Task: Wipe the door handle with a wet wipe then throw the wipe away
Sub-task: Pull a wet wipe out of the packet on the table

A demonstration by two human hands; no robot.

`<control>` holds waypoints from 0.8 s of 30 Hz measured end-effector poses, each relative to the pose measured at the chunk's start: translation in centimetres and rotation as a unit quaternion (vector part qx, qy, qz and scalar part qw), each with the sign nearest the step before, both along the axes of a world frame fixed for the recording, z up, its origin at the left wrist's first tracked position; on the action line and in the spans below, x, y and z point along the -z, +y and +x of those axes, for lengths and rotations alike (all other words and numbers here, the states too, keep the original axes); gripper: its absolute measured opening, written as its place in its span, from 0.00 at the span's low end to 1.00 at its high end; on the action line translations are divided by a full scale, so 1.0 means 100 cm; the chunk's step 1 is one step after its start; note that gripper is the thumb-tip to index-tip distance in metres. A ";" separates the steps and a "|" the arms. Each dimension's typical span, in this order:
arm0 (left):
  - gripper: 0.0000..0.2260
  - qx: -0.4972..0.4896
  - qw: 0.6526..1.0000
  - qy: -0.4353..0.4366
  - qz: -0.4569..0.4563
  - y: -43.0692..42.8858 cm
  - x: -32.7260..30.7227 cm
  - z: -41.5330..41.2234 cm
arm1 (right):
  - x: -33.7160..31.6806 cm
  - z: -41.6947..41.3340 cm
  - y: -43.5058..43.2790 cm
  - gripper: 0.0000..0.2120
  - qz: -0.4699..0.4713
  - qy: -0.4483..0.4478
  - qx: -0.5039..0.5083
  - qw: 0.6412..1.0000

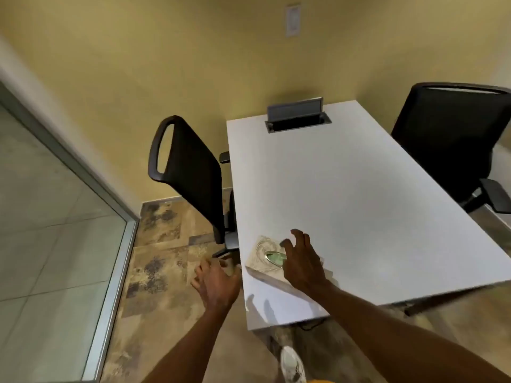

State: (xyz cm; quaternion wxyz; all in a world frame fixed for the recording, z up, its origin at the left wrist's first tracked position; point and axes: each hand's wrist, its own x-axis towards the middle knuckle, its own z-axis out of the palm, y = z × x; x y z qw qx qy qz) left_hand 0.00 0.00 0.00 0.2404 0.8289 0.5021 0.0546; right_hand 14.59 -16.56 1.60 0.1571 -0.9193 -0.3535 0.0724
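A flat pack of wet wipes (262, 255), pale with a swirl pattern and a green oval lid, lies at the near left corner of the white table (345, 194). My right hand (300, 261) hovers over its right part with fingers spread, holding nothing. My left hand (215, 283) is open too, just left of the table's edge, above the floor and apart from the pack. No door handle is in view.
A black office chair (190, 172) stands close to the table's left side, another (448, 145) at its right. A glass partition with a metal frame (116, 261) runs along the left. An open cable box (297, 117) sits at the table's far end.
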 end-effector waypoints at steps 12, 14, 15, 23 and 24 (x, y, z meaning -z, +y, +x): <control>0.28 0.033 0.990 0.105 -0.090 -0.021 0.041 0.079 | 0.053 0.045 -0.002 0.11 -0.069 0.008 -0.052 0.996; 0.30 0.041 0.988 0.123 -0.088 -0.022 0.046 0.085 | 0.059 0.049 -0.001 0.11 -0.079 0.007 -0.053 0.995; 0.30 0.045 0.987 0.129 -0.087 -0.022 0.047 0.087 | 0.060 0.049 0.001 0.10 -0.083 0.003 -0.055 0.995; 0.32 0.067 0.984 0.154 -0.056 -0.021 0.053 0.091 | 0.065 0.048 0.006 0.05 -0.110 0.001 -0.010 0.994; 0.31 0.068 0.984 0.154 -0.055 -0.022 0.053 0.090 | 0.068 0.049 0.007 0.07 -0.109 0.013 -0.008 0.994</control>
